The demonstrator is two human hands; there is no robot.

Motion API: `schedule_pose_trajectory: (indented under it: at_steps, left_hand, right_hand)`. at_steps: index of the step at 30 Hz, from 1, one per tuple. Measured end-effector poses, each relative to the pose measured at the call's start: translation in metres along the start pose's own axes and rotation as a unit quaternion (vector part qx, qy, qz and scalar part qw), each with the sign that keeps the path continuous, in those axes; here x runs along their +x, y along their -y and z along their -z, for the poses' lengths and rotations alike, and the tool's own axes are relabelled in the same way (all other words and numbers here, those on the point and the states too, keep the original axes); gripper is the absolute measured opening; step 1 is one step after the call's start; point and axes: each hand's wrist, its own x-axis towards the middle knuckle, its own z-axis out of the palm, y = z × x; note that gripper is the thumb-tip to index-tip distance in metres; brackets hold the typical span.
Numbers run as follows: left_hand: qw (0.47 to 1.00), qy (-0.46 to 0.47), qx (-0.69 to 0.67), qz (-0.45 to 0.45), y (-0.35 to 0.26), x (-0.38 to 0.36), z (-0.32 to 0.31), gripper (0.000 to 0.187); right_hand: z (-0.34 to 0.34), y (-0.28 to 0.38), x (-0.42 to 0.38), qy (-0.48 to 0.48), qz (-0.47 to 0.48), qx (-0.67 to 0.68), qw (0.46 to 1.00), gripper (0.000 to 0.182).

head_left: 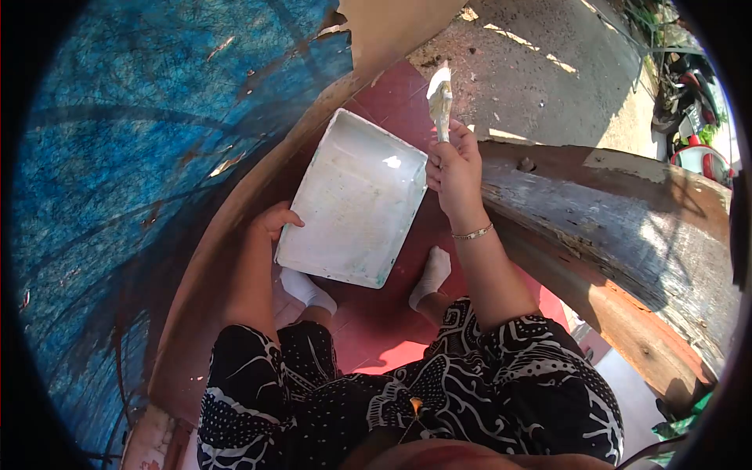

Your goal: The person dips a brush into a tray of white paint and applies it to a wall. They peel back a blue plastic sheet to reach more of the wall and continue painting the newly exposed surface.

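A white paint tray, stained and worn along its rim, is held out over the floor. My left hand grips its left edge, thumb over the rim and the other fingers mostly hidden. In my right hand a paintbrush points up and away, its bristles and lower part coated in white. The right fingers are wrapped round the brush handle, close by the tray's right edge. A small patch of bright white shows near the tray's upper right corner.
A blue mottled sheet with torn edges covers the left side. Weathered wooden planks run along the right. Red floor tiles lie under my white-socked feet. Beyond is a concrete ground, with a red-and-white vehicle at far right.
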Motion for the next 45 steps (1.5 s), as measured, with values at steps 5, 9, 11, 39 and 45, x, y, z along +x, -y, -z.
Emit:
schedule_pose_trajectory:
  at_steps: [5, 9, 11, 39, 45]
  left_hand:
    - [0.999, 0.017, 0.036, 0.005, -0.011, 0.044, 0.017, 0.066]
    - [0.999, 0.039, 0.019, 0.008, -0.005, 0.079, 0.022, 0.061]
    - [0.998, 0.055, 0.009, 0.003, -0.004, 0.09, 0.022, 0.061]
    - [0.871, 0.188, 0.443, -0.104, 0.189, -0.076, -0.364, 0.038]
    - [0.777, 0.166, 0.601, -0.082, 0.151, -0.074, -0.257, 0.029]
  right_hand:
    - [0.008, -0.032, 0.052, -0.017, 0.007, 0.016, 1.0, 0.038]
    - [0.012, -0.042, 0.058, -0.005, 0.016, -0.017, 1.0, 0.039]
    - [0.014, -0.044, 0.055, -0.006, 0.008, -0.047, 0.999, 0.04]
    - [-0.033, -0.012, -0.067, 0.067, -0.034, -0.208, 0.975, 0.044]
    - [-0.028, 0.001, -0.077, 0.042, -0.035, -0.206, 0.977, 0.044]
